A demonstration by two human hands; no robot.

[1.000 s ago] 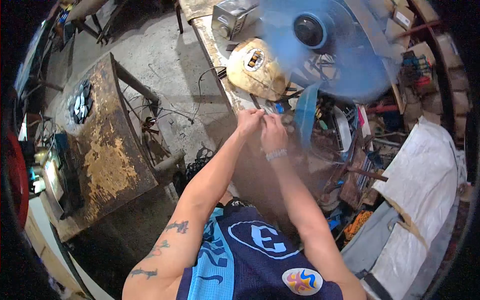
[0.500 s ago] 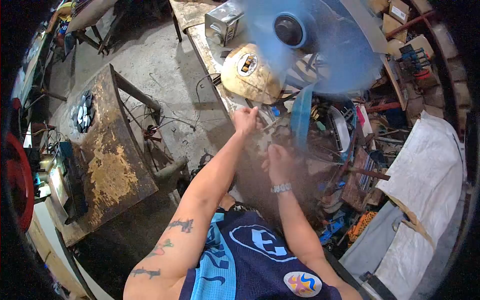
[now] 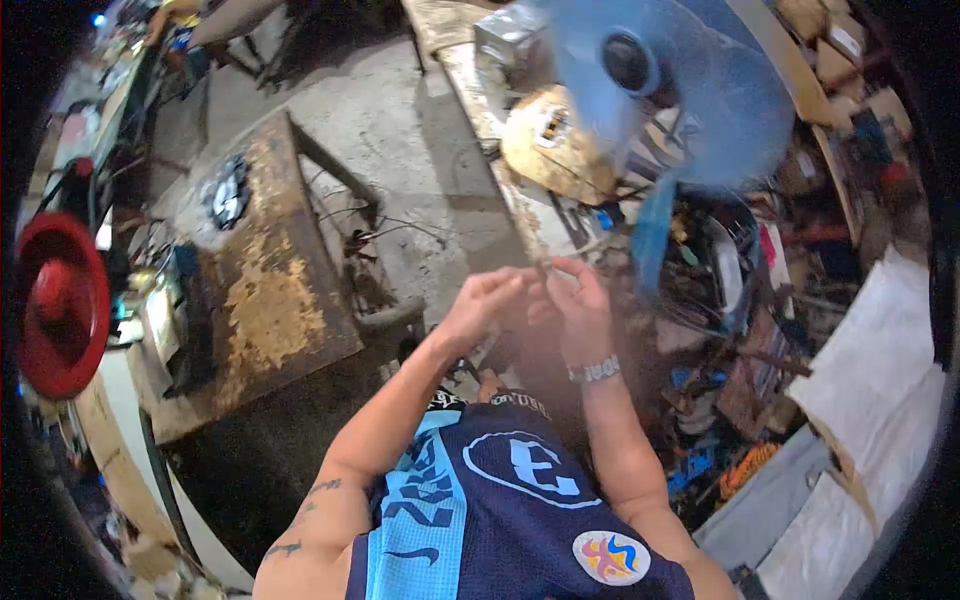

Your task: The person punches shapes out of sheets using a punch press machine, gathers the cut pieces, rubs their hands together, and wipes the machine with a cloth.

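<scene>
Two hands, left (image 3: 500,297) and right (image 3: 572,293), fingers curled, grasp unclear; rounded, scuffed, yellowish shell (image 3: 565,160) ahead.

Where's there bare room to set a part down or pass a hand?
Set-down: the worn table, between the dark pieces and its near edge. Hand: over the concrete floor between that table and the pale bench; wires cross its near part. Crowded: around the tan cover and the blue fan.
</scene>
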